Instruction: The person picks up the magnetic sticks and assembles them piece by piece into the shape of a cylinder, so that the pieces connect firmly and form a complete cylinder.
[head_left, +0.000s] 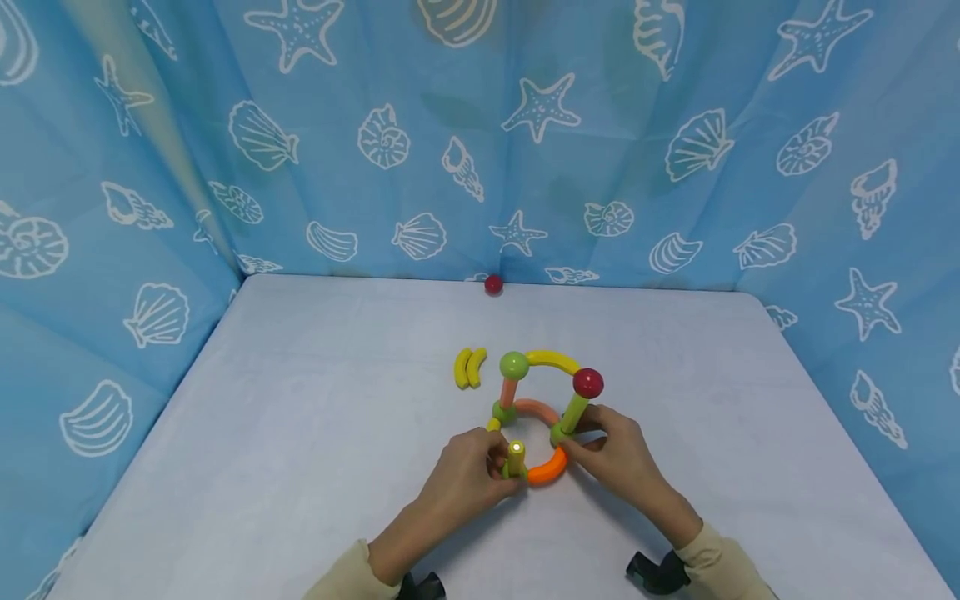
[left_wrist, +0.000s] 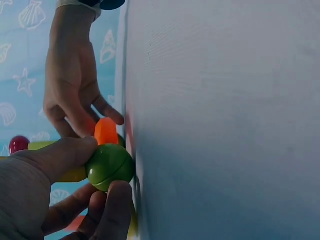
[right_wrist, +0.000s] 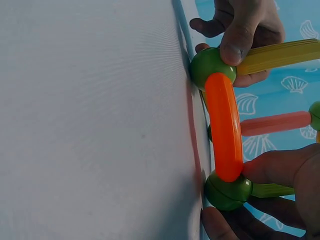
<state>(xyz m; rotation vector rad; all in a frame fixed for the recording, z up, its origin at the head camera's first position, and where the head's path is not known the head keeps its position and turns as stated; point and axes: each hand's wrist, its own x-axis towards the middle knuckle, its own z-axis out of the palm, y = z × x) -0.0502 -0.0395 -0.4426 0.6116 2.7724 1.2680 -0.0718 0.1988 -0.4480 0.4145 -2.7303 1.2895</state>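
A frame of a ball-and-stick building toy stands on the table, with curved sticks forming a ring at its base. My left hand (head_left: pixel 465 468) pinches a green ball (left_wrist: pixel 111 167) at the near left corner; an upright yellow stick (head_left: pixel 516 457) with a bare top rises from it. My right hand (head_left: pixel 621 457) holds the green ball (right_wrist: pixel 227 192) at the right corner, below a light green stick (head_left: pixel 575 413) topped by a red ball (head_left: pixel 588 383). An orange curved stick (right_wrist: pixel 225 127) joins these two green balls. At the back, a yellow curved stick (head_left: pixel 553 359) links a light green ball (head_left: pixel 514 365) to the red one.
Two short yellow curved sticks (head_left: pixel 469 368) lie left of the frame. A loose red ball (head_left: pixel 493 285) sits at the table's back edge. The white table (head_left: pixel 300 375) meets a blue curtain (head_left: pixel 465 100) with shell prints behind and at the sides.
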